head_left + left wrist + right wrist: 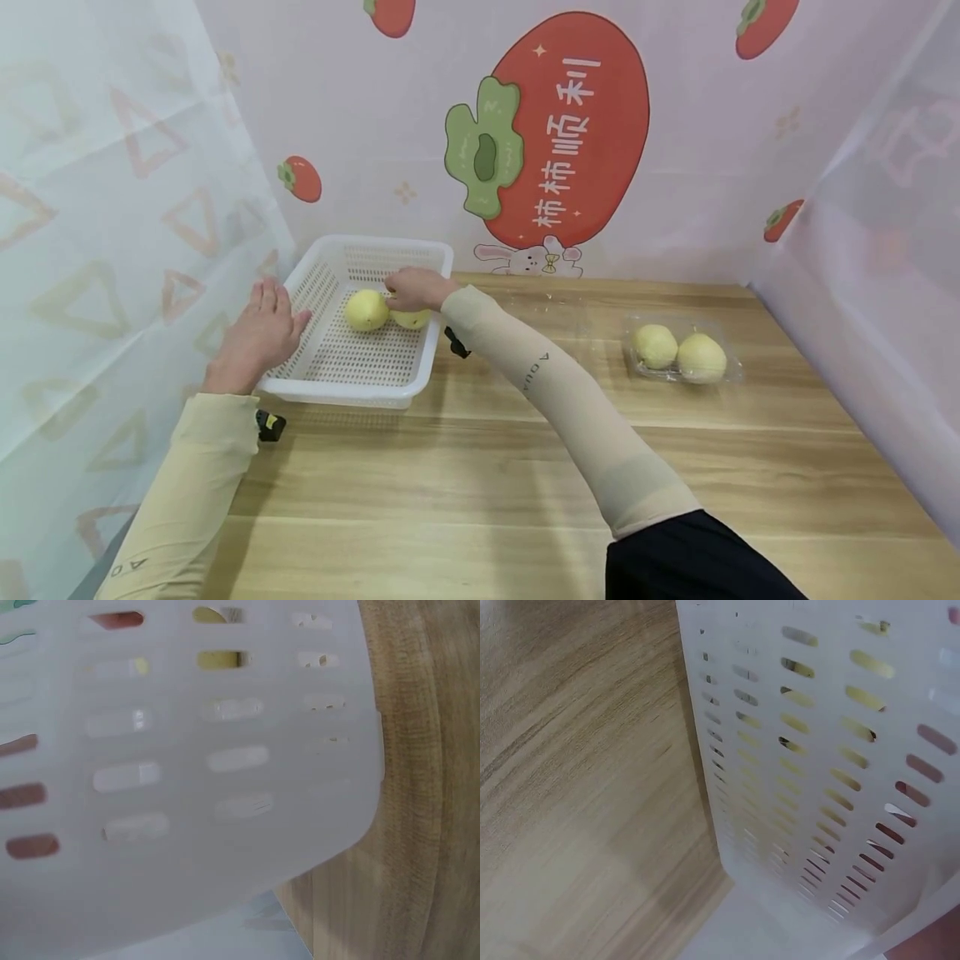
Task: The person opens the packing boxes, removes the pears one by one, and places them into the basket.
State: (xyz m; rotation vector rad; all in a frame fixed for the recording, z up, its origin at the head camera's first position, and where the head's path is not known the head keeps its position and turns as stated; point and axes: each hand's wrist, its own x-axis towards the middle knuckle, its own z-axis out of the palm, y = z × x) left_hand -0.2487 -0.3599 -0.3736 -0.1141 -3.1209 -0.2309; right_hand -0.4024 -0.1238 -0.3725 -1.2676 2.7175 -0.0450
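In the head view a white slotted plastic basket [375,392] stands at the left of the table. Inside it lie two yellow pears, a left pear [367,311] and a right pear [411,320]. My right hand [420,289] reaches over the basket's right rim, and its curled fingers hold the right pear from above, hiding part of it. At the left rim my left hand [258,337] lies with its fingers straight, touching the basket's side. Both wrist views face the basket's outer walls, where yellow shows through the slots.
A transparent plastic box [716,329] with two more pears [702,358] sits at the right. Between it and the basket lies another transparent plastic box [551,312], hard to make out. Printed sheets [697,167] enclose the wooden table [420,517] at the back and sides.
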